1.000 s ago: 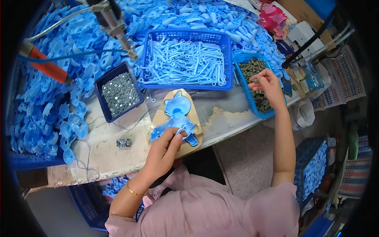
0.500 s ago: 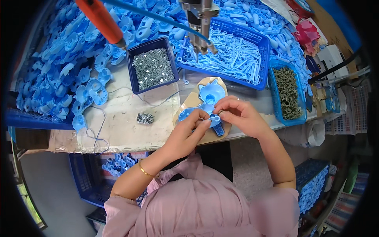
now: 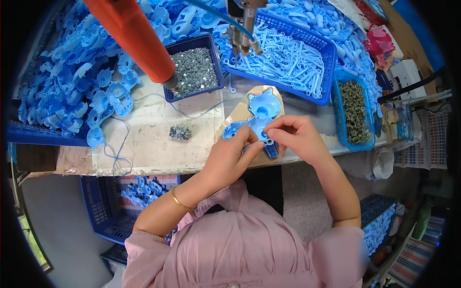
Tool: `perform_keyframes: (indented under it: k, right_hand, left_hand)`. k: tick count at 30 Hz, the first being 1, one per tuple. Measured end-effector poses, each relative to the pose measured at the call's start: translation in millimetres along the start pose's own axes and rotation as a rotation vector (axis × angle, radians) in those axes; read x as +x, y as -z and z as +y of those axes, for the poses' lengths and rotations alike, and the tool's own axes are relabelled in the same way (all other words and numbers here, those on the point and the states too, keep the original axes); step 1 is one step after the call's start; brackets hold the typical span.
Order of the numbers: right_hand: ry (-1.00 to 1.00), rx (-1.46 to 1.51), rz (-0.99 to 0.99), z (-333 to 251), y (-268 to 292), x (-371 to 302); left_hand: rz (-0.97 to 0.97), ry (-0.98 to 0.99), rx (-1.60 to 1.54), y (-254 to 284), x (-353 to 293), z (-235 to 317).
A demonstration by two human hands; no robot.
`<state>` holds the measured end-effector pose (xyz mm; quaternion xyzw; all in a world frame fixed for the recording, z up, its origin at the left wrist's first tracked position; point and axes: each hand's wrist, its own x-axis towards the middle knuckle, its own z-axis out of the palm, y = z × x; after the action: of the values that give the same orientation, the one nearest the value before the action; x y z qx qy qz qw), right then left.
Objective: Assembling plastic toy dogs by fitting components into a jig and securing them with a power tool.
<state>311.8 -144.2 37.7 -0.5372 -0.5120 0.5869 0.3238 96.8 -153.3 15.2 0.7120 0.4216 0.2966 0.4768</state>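
Note:
A light-blue plastic shell with a round, eared end (image 3: 265, 104) lies hollow side up in a tan holder (image 3: 235, 114) at the table's front edge. Over its lower part, my left hand (image 3: 233, 156) pinches a light-blue ringed stick (image 3: 270, 141), whose ring end shows past my fingertips. Most of the stick is hidden by the fingers. My right hand (image 3: 298, 139) is closed in a pinch right above the shell, close to the ring. What lies between its thumb and forefinger is too small to make out.
An orange power screwdriver (image 3: 139, 43) hangs at the upper left, before a bin of screws (image 3: 221, 79). Behind stand a metal machine head (image 3: 242, 29) and a basket of ringed sticks (image 3: 329, 72). A blue tray (image 3: 369, 139) holds small metal springs. Blue shells (image 3: 72, 91) are heaped left.
The view has shifted a little, and the orange screwdriver appears larger and lower. My right fingertips have drawn closer together over the shell. My left hand keeps its pinch beside the ring.

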Motion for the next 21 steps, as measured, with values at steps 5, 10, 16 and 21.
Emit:
perform_keyframes:
  k: [5,10,16,21]
  right_hand:
    - [0.008,-0.118,0.027,-7,3,-4]
    - [-0.110,0.040,-0.164,-11,17,-6]
    - [0.136,-0.056,-0.078,-5,-3,-12]
    - [0.091,-0.070,0.022,13,11,6]
  left_hand:
    - [0.040,-0.032,0.110,-3,-2,-1]
    - [-0.080,0.051,0.104,4,-1,15]
    - [-0.068,0.078,0.021,10,2,4]
    - [0.233,-0.424,0.415,19,14,-7]
